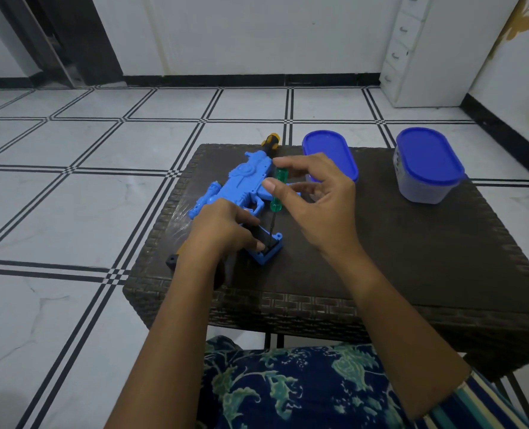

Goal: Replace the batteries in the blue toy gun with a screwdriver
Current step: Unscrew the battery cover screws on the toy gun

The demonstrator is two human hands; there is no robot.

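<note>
The blue toy gun (pixel 241 185) lies flat on the dark woven table (pixel 396 258), its muzzle pointing to the far side and its grip toward me. My left hand (pixel 223 227) presses down on the grip, fingers beside the dark battery compartment (pixel 264 238). My right hand (pixel 312 196) pinches the green handle of a screwdriver (pixel 277 188) between thumb and fingertips. The tool stands nearly upright, its thin shaft reaching down into the grip's end. A second screwdriver with a black and yellow handle (pixel 271 142) lies behind the gun.
Two tubs with blue lids stand at the far side of the table, one (pixel 329 156) just behind my right hand, the other (pixel 427 165) further right. A small black piece (pixel 172 261) sits at the table's left edge. Tiled floor surrounds the table.
</note>
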